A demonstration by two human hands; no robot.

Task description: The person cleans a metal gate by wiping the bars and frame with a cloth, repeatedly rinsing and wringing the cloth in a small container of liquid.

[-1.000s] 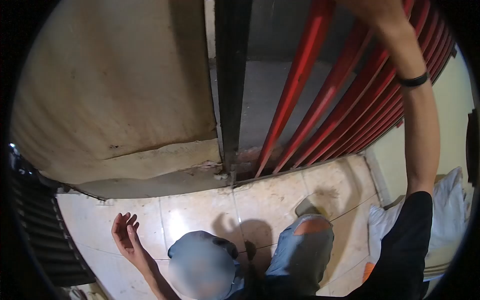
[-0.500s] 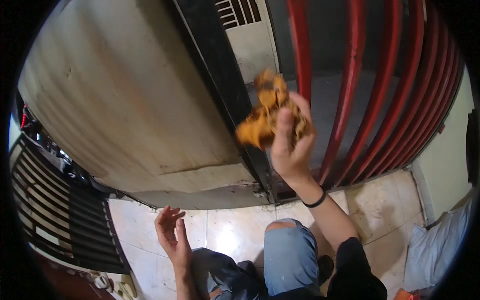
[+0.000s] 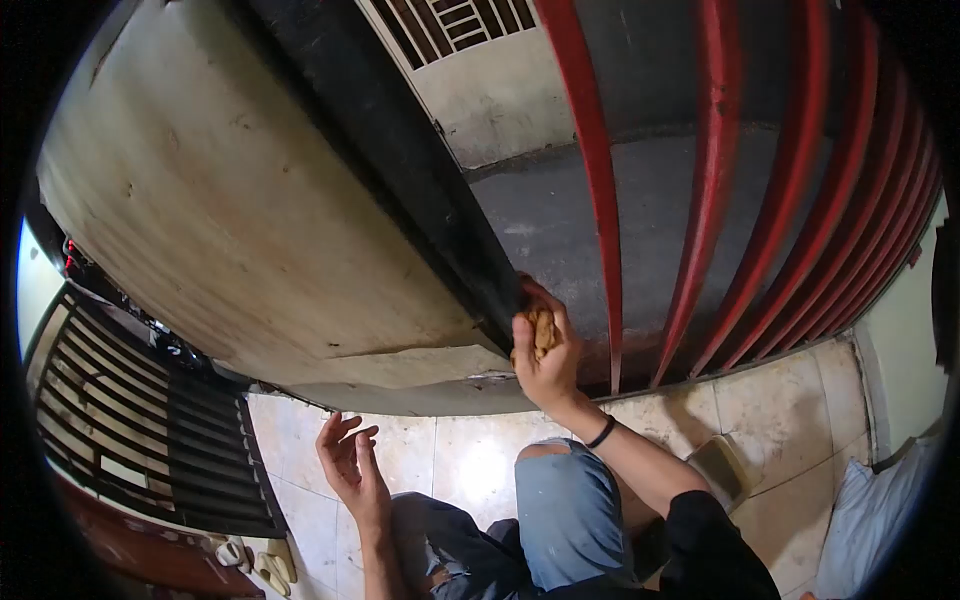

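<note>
My right hand [image 3: 552,375] is closed around a crumpled orange-yellow cloth [image 3: 541,333], mostly hidden by the fingers. It is up against the lower part of a black metal post [image 3: 400,150], between a beige panel [image 3: 250,220] and a row of red bars [image 3: 605,220]. A dark band circles the right wrist. Lower left, above the tiled floor, my left hand [image 3: 352,470] hangs with loosely curled fingers apart and nothing in them.
A black slatted rack or grille [image 3: 150,430] stands at the left, with pale sandals [image 3: 272,568] below it. To the right are a container [image 3: 722,470] on the tiles and a whitish sack [image 3: 870,525]. My bent knees, in ripped jeans [image 3: 570,510], are at the bottom.
My right hand has come down with the cloth, from in front of the upper post to its lower part. The view has shifted slightly; my left hand keeps about the same pose.
</note>
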